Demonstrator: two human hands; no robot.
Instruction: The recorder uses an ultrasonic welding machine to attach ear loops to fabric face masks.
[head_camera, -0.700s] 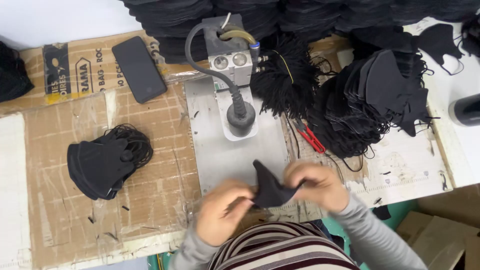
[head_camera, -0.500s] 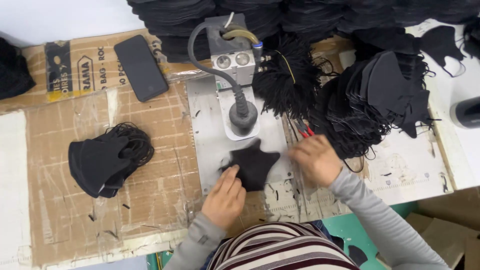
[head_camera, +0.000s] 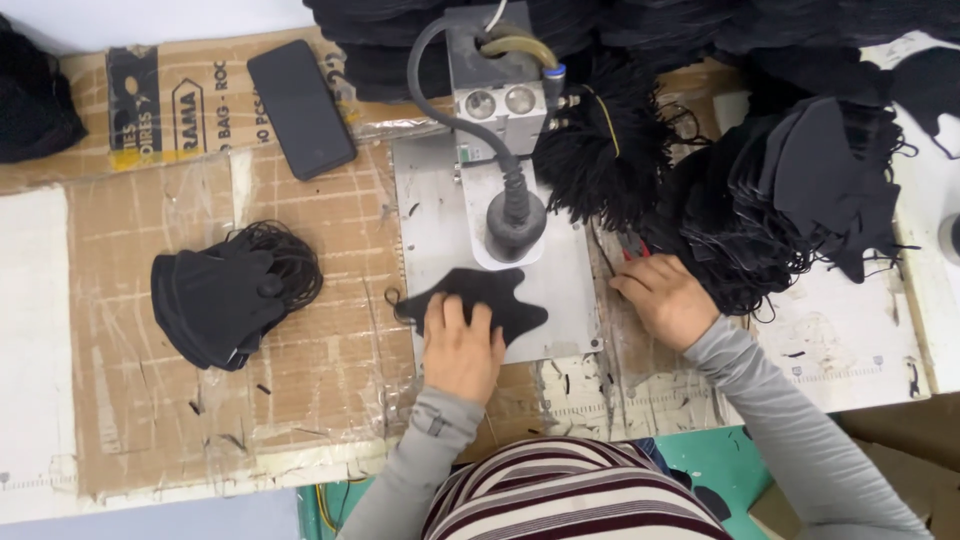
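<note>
Cardboard sheets taped over the surface carry a steel plate, on which a small press machine lowers its round black head. Just below that head lies a black mask piece, flat on the plate. The left hand rests on its near edge with fingers spread, pressing rather than clutching, so its grip is open and flat. The right hand sits to the right of the plate, fingers loosely curled beside red-handled snips and a heap of black ear loops; whether it pinches a loop cannot be told. The work looks to be at the positioning stage, lining the piece under the head. Bringing a loop to the mask's edge would call for a fine pinch. A stack of finished masks and a dark phone lie to the left.
</note>
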